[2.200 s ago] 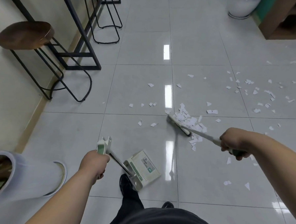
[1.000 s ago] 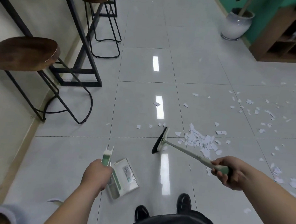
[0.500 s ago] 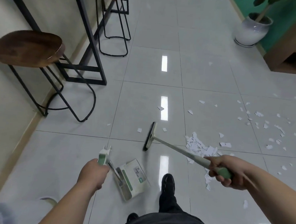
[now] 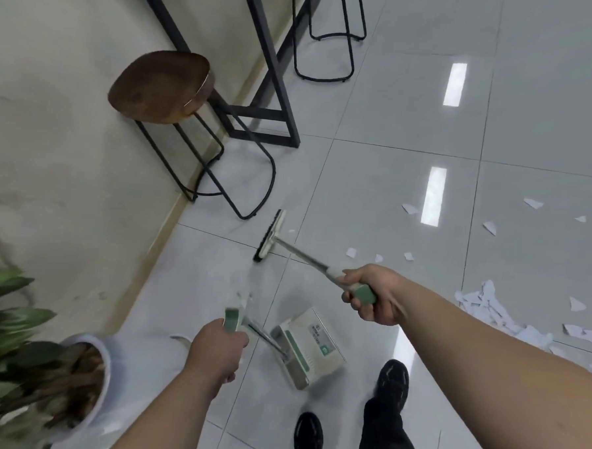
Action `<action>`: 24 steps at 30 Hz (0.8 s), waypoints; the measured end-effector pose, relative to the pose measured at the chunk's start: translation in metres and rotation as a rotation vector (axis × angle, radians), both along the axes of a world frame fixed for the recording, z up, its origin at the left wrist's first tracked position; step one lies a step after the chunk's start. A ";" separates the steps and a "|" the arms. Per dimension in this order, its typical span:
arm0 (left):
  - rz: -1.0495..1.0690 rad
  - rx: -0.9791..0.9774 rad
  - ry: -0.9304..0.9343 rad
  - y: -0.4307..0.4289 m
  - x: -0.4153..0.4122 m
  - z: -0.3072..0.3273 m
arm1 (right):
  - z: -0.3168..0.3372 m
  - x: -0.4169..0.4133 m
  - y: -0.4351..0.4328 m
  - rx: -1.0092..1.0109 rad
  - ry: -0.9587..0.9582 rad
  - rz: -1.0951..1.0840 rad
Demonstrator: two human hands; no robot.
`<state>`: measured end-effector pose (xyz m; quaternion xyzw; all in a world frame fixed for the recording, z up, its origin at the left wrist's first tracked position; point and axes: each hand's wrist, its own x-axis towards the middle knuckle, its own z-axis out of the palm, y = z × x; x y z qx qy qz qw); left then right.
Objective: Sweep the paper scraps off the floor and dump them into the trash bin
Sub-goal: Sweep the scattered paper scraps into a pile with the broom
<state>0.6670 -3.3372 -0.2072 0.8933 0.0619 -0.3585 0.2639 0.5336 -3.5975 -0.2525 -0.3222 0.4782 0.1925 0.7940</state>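
Way off to the left of the dustpan, a potted plant in a white pot has swung into view. Up beyond that there's a wooden stool against the cream wall.

The left grip is clenched round the dustpan's green handle. The pan hangs low by the shoes, and I can't tell if it's touching the floor.

The broom head has come off the heap. It now sits up and left of the dustpan, near the stool's foot, with no paper under it. The right grip, up and right of the dustpan, is clamped on the broom's green handle.

The paper scraps are heaped well to the dustpan's right, with a few strays in between.

My guess is they're setting up another pull toward the heap. Nothing looks scooped yet, and there's no trash bin in sight.

Otherwise it's glossy grey tiles with black desk legs behind the stool.
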 end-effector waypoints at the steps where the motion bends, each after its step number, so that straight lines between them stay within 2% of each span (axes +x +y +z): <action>1: 0.012 0.007 -0.010 -0.005 -0.001 0.001 | -0.007 0.003 -0.007 0.002 0.011 0.005; 6: 0.027 0.027 -0.026 -0.034 -0.011 0.006 | -0.027 -0.027 -0.044 0.041 0.118 -0.006; 13: -0.074 0.035 -0.029 -0.095 -0.025 0.013 | -0.004 -0.142 -0.073 0.078 0.290 -0.123; 24: -0.300 -0.059 0.000 -0.192 -0.057 0.011 | 0.023 -0.310 -0.073 0.125 0.431 -0.518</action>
